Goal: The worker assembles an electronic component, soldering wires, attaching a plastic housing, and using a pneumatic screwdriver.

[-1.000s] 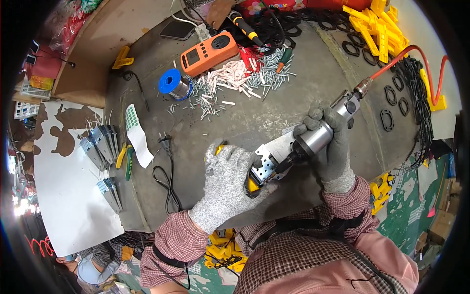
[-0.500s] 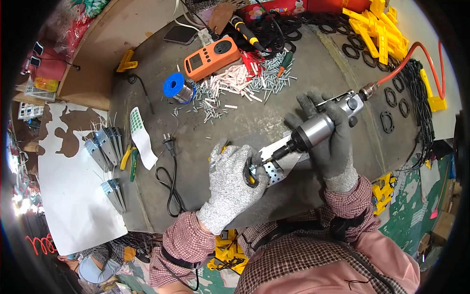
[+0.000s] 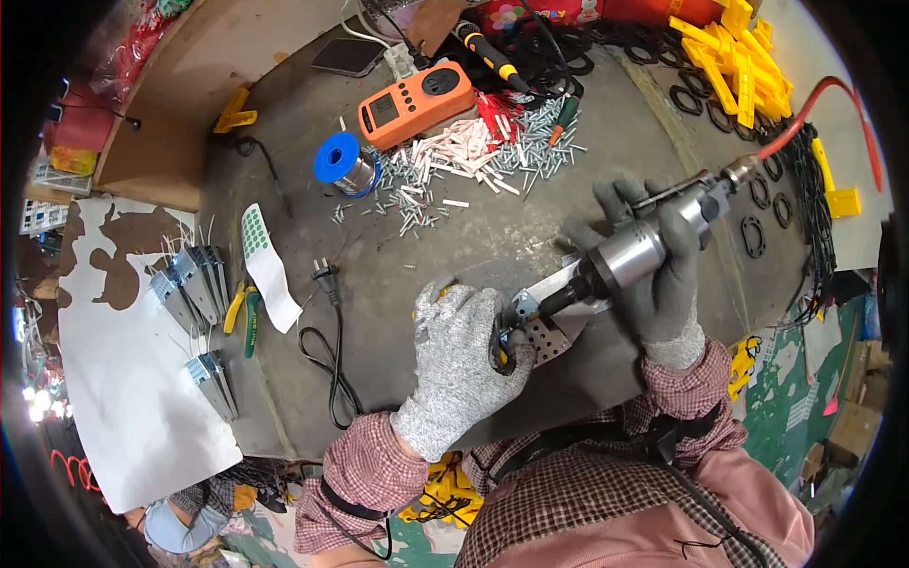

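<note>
My right hand point(image 3: 667, 301), in a grey glove, is wrapped round a silver air screwdriver point(image 3: 632, 254) with a black nose. A red hose joins its far end. My left hand point(image 3: 458, 367), in a speckled glove, grips a metal piece with punched holes point(image 3: 547, 341); some yellow shows between the fingers. The driver's nose points down to the left and meets this piece at my left fingertips. Fingers and driver hide the exact contact and much of the piece.
Loose screws point(image 3: 542, 142) and pale pink sleeves point(image 3: 453, 153) lie behind my hands, beside an orange meter point(image 3: 417, 102) and a solder spool point(image 3: 346, 165). A plugged cord point(image 3: 331, 350), pliers point(image 3: 250, 322) and metal-topped grey parts point(image 3: 201, 284) sit left. Yellow pieces point(image 3: 734, 66) are heaped far right.
Both hands, the driver and the held piece sit slightly farther right in the picture. The bench items have shifted a little too, as the view moved. The grips look the same.
</note>
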{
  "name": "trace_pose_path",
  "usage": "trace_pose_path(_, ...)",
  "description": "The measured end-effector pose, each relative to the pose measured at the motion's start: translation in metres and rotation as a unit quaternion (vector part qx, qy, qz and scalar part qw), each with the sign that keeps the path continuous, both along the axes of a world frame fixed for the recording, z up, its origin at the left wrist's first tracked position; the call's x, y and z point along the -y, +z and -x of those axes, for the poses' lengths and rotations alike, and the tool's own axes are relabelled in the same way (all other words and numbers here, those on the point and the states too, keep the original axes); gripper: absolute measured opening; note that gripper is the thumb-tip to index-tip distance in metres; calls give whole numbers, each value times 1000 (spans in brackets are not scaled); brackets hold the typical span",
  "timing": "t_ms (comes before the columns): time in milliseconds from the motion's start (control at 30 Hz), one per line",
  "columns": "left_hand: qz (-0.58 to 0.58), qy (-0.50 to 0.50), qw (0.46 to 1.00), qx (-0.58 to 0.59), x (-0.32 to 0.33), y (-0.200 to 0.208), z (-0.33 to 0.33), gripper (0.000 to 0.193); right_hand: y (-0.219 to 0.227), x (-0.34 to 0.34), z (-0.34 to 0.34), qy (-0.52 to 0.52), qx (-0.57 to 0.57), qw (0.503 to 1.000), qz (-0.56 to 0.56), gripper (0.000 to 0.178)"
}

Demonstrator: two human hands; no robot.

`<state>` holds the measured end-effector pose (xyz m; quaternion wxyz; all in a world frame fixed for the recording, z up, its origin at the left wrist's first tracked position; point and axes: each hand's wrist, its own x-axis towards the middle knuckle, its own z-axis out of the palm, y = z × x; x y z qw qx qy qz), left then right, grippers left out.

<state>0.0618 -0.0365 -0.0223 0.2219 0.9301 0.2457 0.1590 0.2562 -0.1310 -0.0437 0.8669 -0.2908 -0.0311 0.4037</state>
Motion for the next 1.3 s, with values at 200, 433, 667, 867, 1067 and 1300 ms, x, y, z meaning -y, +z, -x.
trace_pose_path(200, 18, -28, 999, 25, -3, -1, 5, 34, 8, 4, -5, 114, 7, 990, -79, 38)
trace_pose_path(433, 5, -60, 997, 57, -2, 5, -1, 69, 7, -11, 1, 140, 4, 989, -38, 29)
trace_pose_path(667, -25, -89, 996, 12, 5, 3, 22, 83, 9, -10, 8, 97, 44, 993, -59, 52)
trace_pose_path(867, 79, 102, 991, -19, 49, 0, 117, 59, 26, 16, -18, 61, 22, 963, -262, 43)
trace_pose_path(1067, 278, 65, 940, -189, -6, 49, 108, 72, 6, 28, 2, 81, -38, 985, -147, 27)
trace_pose_path(1300, -47, -48, 968, -240, 11, 17, 95, 60, -12, 18, 11, 37, -37, 996, -75, 35)
